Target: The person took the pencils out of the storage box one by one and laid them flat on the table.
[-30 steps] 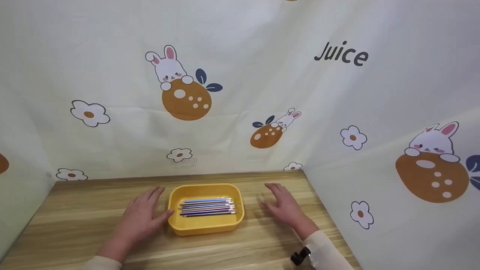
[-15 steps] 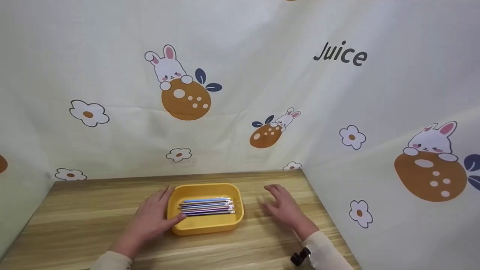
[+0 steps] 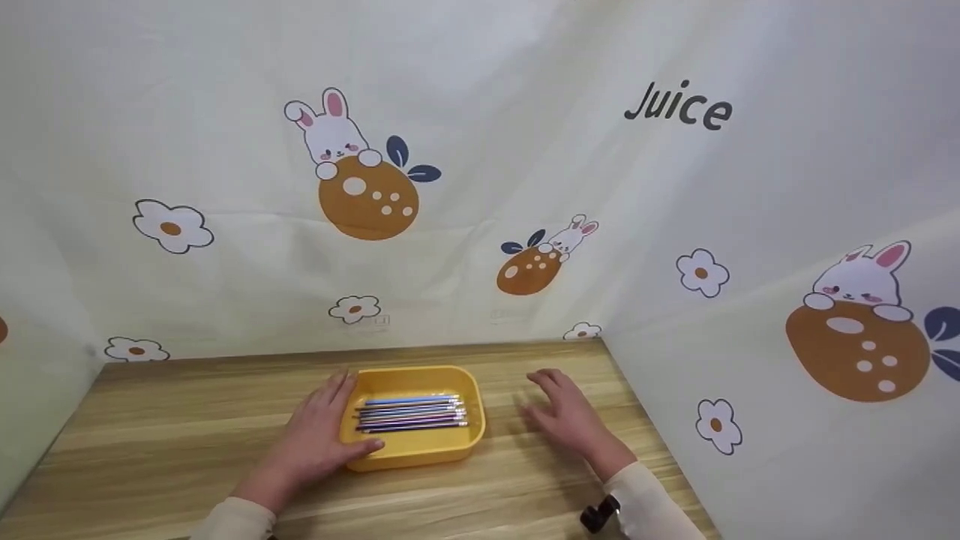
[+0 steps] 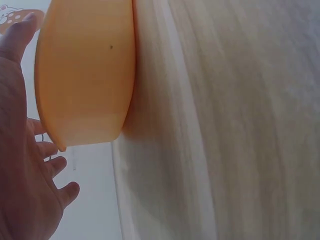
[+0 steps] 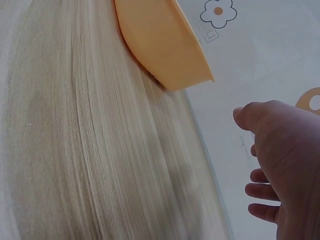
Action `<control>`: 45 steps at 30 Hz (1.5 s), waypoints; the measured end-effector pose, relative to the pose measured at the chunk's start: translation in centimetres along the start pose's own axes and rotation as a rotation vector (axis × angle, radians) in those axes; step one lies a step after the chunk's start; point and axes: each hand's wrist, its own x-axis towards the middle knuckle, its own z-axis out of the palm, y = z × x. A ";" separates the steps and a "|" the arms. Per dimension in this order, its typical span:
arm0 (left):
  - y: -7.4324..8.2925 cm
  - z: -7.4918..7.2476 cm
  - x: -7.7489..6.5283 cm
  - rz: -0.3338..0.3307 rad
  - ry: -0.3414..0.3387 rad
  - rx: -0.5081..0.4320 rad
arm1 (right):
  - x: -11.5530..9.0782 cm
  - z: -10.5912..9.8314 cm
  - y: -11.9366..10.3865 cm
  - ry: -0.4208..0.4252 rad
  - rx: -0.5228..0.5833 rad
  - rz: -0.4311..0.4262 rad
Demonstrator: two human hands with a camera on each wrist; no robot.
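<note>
A yellow plastic tray [image 3: 416,459] stands on the table in the head view, with several slim pencils [image 3: 411,416] lying side by side in it, eraser ends to the right. My left hand [image 3: 315,435] is over the tray's left end, thumb stretched across the near left corner and fingers along the left rim. From the left wrist view, the fingers of that hand [image 4: 30,170] are loosely extended beside the tray's wall [image 4: 87,75]. Apart from the tray, my right hand [image 3: 566,420] hovers to its right, fingers relaxed and holding nothing.
The wood-grain table [image 3: 187,420] meets a pale cloth wall [image 3: 247,285] printed with rabbits, flowers and oranges at the back. Another cloth side [image 3: 780,465] borders the table on the right. A small black object [image 3: 600,514] is at the right sleeve.
My left hand has moved rightward, from beside the tray to over its left end, its thumb now reaching across the near corner. The right hand and the pencils have stayed put.
</note>
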 end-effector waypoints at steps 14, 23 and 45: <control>0.0 0.4 -0.1 -0.003 -0.039 0.002 | -0.2 0.1 -0.1 -0.033 0.007 0.033; -0.1 0.8 0.1 -0.017 -0.059 0.042 | 1.4 0.0 -2.3 -0.040 0.055 -0.024; 0.1 0.5 0.1 -0.004 -0.045 0.039 | 7.6 4.4 -11.9 -0.428 0.076 -0.280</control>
